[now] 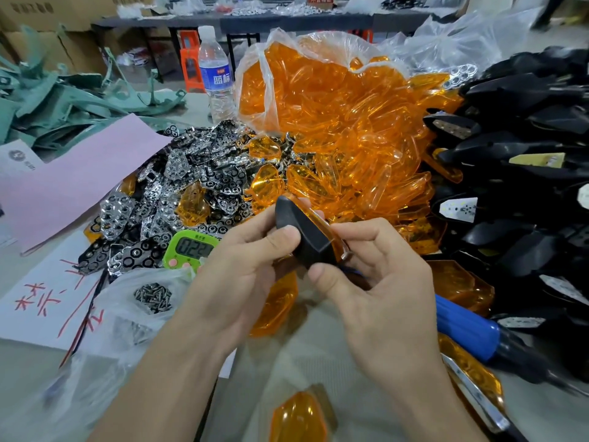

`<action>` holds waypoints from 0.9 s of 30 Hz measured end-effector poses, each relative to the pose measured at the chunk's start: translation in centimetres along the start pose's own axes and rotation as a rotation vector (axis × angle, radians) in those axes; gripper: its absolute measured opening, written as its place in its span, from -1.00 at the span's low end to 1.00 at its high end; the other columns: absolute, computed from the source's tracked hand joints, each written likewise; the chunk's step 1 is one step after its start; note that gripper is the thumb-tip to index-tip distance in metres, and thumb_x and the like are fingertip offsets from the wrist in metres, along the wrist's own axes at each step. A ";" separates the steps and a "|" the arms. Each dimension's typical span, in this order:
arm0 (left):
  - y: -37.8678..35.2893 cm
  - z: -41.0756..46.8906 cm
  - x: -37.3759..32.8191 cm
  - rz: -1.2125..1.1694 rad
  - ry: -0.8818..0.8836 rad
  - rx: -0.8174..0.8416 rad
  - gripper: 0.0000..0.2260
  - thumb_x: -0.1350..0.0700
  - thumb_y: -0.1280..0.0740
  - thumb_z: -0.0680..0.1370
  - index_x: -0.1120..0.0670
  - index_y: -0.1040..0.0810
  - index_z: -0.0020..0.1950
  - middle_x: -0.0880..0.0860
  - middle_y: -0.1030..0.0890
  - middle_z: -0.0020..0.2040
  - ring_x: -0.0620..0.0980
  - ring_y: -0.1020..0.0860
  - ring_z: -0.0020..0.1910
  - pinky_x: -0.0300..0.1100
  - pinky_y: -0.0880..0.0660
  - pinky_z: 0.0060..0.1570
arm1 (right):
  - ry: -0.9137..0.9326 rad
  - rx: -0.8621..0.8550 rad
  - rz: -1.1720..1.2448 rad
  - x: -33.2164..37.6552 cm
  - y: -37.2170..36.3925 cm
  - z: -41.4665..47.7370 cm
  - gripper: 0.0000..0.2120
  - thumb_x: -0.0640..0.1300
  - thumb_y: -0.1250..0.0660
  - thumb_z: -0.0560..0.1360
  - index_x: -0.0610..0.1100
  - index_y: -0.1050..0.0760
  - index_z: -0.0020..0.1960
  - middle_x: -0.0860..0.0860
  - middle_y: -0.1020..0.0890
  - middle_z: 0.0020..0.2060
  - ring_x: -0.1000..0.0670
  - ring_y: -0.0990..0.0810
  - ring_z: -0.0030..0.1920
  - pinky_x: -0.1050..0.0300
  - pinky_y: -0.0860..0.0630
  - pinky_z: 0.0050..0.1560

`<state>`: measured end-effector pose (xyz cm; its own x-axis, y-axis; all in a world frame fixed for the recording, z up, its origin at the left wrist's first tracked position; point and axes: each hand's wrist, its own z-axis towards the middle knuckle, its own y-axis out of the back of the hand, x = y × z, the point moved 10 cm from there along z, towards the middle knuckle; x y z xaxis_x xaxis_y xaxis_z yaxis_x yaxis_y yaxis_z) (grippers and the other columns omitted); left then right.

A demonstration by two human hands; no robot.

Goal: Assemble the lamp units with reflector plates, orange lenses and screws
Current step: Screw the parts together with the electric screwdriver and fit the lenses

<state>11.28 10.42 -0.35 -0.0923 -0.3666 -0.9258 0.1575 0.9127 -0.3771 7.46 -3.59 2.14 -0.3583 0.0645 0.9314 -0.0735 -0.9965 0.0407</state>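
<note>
Black lamp unit (302, 239), orange lens (335, 240) seemingly fitted, gripped by left hand (242, 272) and right hand (377, 282)

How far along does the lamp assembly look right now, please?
Done: an orange lens sits on the black plastic lamp housing. In hand: the left hand and right hand grip that unit. Left: the metal screws lie bagged and the blue-handled screwdriver lies untouched, so fastening seems pending; heaps of loose orange lenses, chrome reflector plates and black housings remain.
</note>
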 end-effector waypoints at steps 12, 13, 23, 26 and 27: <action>0.1 -0.5 -0.6 0.048 -0.164 -0.062 -0.75 0.15 -0.47 0.41 0.20 -0.71 0.05 0.17 -0.74 -0.05 0.04 -0.70 -0.06 -0.20 -0.62 -0.09 | -0.023 0.000 -0.086 -0.6 0.0 -0.4 -0.76 -0.09 -0.44 0.50 0.10 -0.50 0.12 0.14 -0.72 -0.06 0.06 -0.70 -0.05 0.22 -0.59 -0.15; 0.2 -0.5 -0.9 0.091 -0.203 -0.080 -0.77 0.18 -0.47 0.41 0.20 -0.71 0.05 0.15 -0.75 -0.06 0.01 -0.71 -0.07 -0.22 -0.62 -0.09 | -0.016 -0.001 -0.152 -0.6 0.0 -0.3 -0.73 -0.04 -0.47 0.48 0.10 -0.48 0.13 0.13 -0.71 -0.09 0.06 -0.70 -0.07 0.22 -0.60 -0.17; -0.7 -0.4 -0.1 -0.019 -0.089 -0.078 -0.78 -0.01 -0.36 0.53 0.07 -0.72 0.03 0.09 -0.75 -0.03 0.00 -0.72 -0.05 -0.19 -0.64 -0.14 | -0.174 0.030 0.116 -1.5 -2.1 0.3 -0.70 0.02 -0.55 0.38 0.11 -0.62 0.09 0.06 -0.76 -0.14 0.05 -0.75 -0.15 0.19 -0.64 -0.22; 2.2 -0.3 -2.2 -0.093 -0.154 -0.230 -0.74 -0.03 -0.27 0.63 0.13 -0.64 0.00 0.13 -0.74 -0.11 0.05 -0.72 -0.08 -0.10 -0.67 -0.12 | -0.146 0.054 -0.102 -0.4 -2.9 1.3 -0.77 0.24 -0.38 0.43 0.19 -0.67 0.00 0.14 -0.75 -0.19 0.06 -0.74 -0.19 -0.01 -0.71 -0.18; 4.0 -0.4 -3.4 -0.163 -0.178 -0.278 -0.73 -0.02 -0.23 0.68 0.15 -0.58 0.03 0.12 -0.71 -0.14 0.03 -0.70 -0.17 -0.14 -0.65 -0.23 | -0.172 0.058 -0.110 -0.4 -3.3 1.8 -0.73 0.27 -0.32 0.45 0.15 -0.68 -0.04 0.11 -0.74 -0.23 0.03 -0.73 -0.24 -0.07 -0.71 -0.20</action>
<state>11.83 15.36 1.30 0.0826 -0.5142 -0.8537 -0.1204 0.8452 -0.5208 9.50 -0.45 2.33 -0.1863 0.1682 0.9680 -0.0483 -0.9856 0.1619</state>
